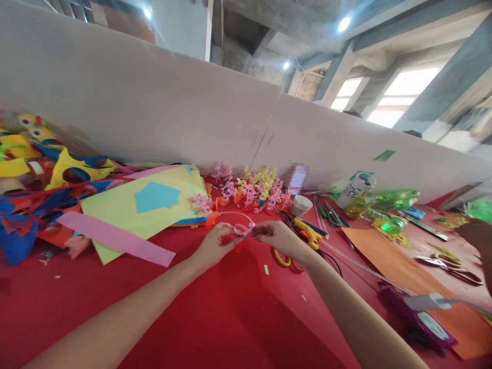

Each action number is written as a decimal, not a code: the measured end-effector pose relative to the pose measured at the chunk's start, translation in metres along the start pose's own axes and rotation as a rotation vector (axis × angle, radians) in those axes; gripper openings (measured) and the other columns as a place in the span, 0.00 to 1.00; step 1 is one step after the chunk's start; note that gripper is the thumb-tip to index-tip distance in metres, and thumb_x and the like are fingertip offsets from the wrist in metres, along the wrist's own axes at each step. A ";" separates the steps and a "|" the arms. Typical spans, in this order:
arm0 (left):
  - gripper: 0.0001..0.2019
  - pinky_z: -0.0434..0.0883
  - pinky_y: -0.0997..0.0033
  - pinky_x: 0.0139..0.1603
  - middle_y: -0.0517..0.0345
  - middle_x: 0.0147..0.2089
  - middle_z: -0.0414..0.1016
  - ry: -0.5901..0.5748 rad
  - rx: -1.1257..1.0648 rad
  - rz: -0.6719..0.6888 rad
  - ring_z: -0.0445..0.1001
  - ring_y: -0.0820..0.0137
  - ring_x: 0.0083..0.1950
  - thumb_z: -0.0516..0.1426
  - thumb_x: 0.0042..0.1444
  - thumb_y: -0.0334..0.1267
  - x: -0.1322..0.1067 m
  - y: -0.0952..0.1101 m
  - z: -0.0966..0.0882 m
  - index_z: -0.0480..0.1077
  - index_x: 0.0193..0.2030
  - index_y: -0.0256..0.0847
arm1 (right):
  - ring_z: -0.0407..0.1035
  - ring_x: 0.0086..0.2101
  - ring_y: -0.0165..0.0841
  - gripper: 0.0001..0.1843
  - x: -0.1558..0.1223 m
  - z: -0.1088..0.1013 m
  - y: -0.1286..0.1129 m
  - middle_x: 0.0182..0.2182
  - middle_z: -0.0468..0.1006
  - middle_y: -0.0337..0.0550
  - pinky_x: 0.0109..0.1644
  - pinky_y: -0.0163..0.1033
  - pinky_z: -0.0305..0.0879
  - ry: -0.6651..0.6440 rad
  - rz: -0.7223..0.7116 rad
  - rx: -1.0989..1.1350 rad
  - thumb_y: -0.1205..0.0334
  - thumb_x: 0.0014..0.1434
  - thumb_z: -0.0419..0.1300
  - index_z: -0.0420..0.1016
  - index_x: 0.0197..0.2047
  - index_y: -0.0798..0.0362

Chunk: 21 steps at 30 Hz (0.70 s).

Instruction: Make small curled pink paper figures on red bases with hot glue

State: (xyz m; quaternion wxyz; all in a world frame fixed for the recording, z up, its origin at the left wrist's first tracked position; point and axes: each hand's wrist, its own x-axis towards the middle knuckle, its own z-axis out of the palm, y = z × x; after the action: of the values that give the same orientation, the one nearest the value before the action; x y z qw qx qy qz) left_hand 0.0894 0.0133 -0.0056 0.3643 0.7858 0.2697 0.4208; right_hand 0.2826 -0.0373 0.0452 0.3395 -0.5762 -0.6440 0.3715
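Just above the red tabletop, a small pink looped paper strip [242,229] is held between my two hands. My left hand [213,246] pinches its left side between thumb and fingers. At the strip's right end, the curled fingers of my right hand [280,239] close on it; the exact contact is too small to see clearly. Beyond my hands stands a cluster of pink and yellow curled paper pieces [249,193] with orange at their bases. Yellow-handled scissors [308,234] lie beside my right wrist.
Coloured sheets [115,215] and a pink strip [119,240] lie left, near cut foam scraps [23,225]. A tape roll [301,205], glue bottle [355,188], orange sheet [384,256] and purple power strip [418,318] are right. Another person's hand [476,238] shows at the right edge.
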 end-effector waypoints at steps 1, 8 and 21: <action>0.04 0.69 0.67 0.45 0.57 0.35 0.71 -0.003 -0.004 -0.003 0.71 0.68 0.40 0.58 0.52 0.35 0.000 0.000 0.000 0.74 0.34 0.40 | 0.74 0.35 0.37 0.10 -0.002 -0.001 -0.002 0.31 0.81 0.43 0.43 0.42 0.68 0.013 -0.006 -0.048 0.66 0.48 0.58 0.77 0.34 0.55; 0.06 0.69 0.66 0.44 0.57 0.34 0.74 0.005 -0.095 -0.080 0.73 0.67 0.39 0.60 0.49 0.37 0.002 0.000 -0.001 0.76 0.34 0.40 | 0.71 0.37 0.37 0.08 -0.020 0.002 -0.013 0.37 0.77 0.48 0.41 0.40 0.65 0.274 -0.133 -0.353 0.61 0.52 0.60 0.79 0.32 0.54; 0.16 0.70 0.70 0.37 0.56 0.34 0.79 -0.128 -0.560 -0.326 0.75 0.69 0.35 0.62 0.47 0.43 0.002 0.014 0.003 0.75 0.42 0.38 | 0.72 0.30 0.35 0.09 -0.027 0.018 -0.015 0.28 0.80 0.43 0.34 0.37 0.63 0.200 -0.026 -0.157 0.59 0.54 0.56 0.75 0.33 0.53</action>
State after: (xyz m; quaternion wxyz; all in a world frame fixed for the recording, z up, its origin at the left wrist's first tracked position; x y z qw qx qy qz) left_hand 0.0945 0.0061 0.0053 0.6448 0.6265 0.2422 0.3647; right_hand 0.2621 -0.0664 0.0493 0.3609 -0.6268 -0.6413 0.2563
